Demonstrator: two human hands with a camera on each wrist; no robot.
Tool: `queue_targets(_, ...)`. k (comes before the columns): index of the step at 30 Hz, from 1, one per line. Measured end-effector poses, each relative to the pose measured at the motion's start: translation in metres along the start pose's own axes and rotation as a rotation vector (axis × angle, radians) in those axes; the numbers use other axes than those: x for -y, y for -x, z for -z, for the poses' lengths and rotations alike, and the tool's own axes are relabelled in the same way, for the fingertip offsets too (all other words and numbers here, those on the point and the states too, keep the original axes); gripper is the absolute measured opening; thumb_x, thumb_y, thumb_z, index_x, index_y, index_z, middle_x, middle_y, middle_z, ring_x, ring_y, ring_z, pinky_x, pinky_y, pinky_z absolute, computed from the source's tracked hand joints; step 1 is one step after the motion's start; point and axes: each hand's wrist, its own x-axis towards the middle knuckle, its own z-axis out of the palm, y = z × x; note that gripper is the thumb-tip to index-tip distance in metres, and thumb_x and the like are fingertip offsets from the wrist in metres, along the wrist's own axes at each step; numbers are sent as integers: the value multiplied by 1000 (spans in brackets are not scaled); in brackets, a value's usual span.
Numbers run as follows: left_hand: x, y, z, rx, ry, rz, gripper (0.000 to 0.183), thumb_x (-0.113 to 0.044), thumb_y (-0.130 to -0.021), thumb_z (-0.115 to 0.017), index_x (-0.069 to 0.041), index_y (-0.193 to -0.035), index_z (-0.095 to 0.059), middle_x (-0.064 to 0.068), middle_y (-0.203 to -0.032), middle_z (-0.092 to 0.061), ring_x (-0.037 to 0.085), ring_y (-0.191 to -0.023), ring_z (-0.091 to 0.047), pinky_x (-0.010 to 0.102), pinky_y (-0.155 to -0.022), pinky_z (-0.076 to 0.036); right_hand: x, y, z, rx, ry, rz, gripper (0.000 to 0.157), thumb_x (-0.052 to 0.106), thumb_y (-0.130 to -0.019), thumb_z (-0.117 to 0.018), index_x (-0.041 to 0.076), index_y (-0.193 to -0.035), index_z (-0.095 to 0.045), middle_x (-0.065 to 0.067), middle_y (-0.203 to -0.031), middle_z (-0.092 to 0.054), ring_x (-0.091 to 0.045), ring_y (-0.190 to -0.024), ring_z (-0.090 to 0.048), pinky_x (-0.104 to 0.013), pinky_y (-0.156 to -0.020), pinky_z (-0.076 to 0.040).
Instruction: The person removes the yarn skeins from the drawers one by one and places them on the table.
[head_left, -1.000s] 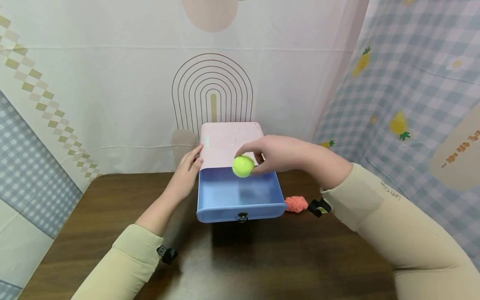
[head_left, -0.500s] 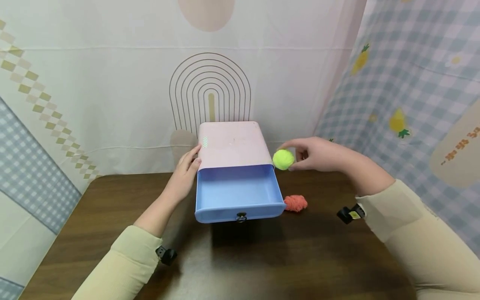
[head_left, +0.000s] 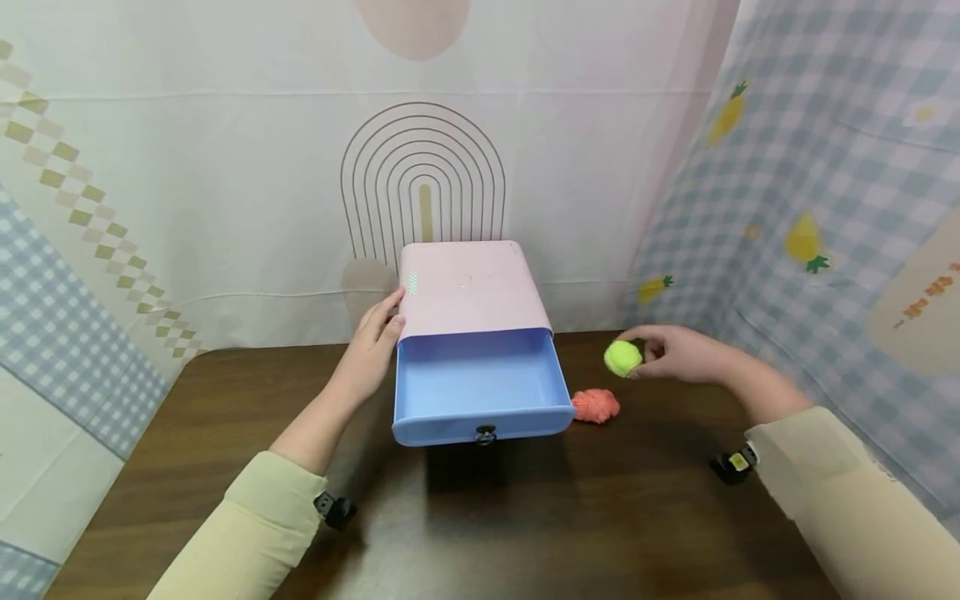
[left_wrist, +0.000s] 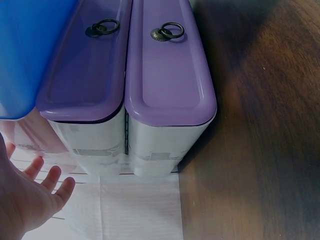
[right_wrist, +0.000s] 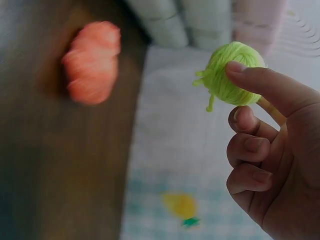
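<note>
Pink-topped unit (head_left: 468, 287) stands by the back cloth (head_left: 225, 192), blue drawer (head_left: 480, 427) jutting out, two purple drawers (left_wrist: 170, 75) closed below. Coral yarn (head_left: 596, 406) sits just right of the drawer's front. Right hand (head_left: 678, 354) has a narrow grip, thumb and finger pinching the green yarn ball (head_left: 622, 358) right of the unit. Left hand (head_left: 369, 350), fingers spread, touches unit's left side. Surface (head_left: 615, 508) extends in front; checked cloth (head_left: 847, 167) borders the right.

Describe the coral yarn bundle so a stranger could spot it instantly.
Find the open blue plastic drawer over the dark brown wooden table. The coral yarn bundle lies on the wood right of the drawer's front. Unlike the round yellow-green yarn ball in the right hand, it's oblong and untouched.
</note>
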Motion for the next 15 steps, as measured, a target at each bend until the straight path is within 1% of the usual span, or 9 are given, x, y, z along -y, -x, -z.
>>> queue_targets(3, 1, 0, -1, 1, 5, 9, 50, -49, -97, -32, -34, -145, -26, 5, -148, -24, 25, -128, -35, 49, -101, -33, -20, 0, -10, 31, -28, -17, 51, 28, -81, -71, 20, -127, -51, -4, -68, -49, -13, -56, -41, -29, -52, -38)
queue_targets(7, 1, 0, -1, -3, 6, 11, 50, -49, -97, -32, -36, -145, -26, 5, -149, -23, 26, -129, -34, 49, -103, -31, -43, 0, -24, 62, -53, -57, 54, 28, -80, -72, 17, -128, -50, -1, -65, -48, -12, -54, -40, -29, -51, -38)
queue_targets(12, 1, 0, -2, -9, 3, 8, 49, -49, -97, -33, -35, -144, -27, 5, -148, -24, 26, -128, -34, 49, -103, -31, -63, -1, -40, 88, -86, -98, 56, 24, -79, -72, 11, -129, -50, 0, -63, -45, -12, -52, -38, -29, -50, -37)
queue_targets(15, 1, 0, -1, -10, 3, 2, 49, -48, -97, -33, -35, -145, -27, 6, -148, -26, 26, -127, -35, 49, -102, -32, -72, -2, -48, 99, -95, -125, 55, 20, -80, -71, 8, -129, -49, -2, -65, -47, -13, -54, -40, -29, -51, -37)
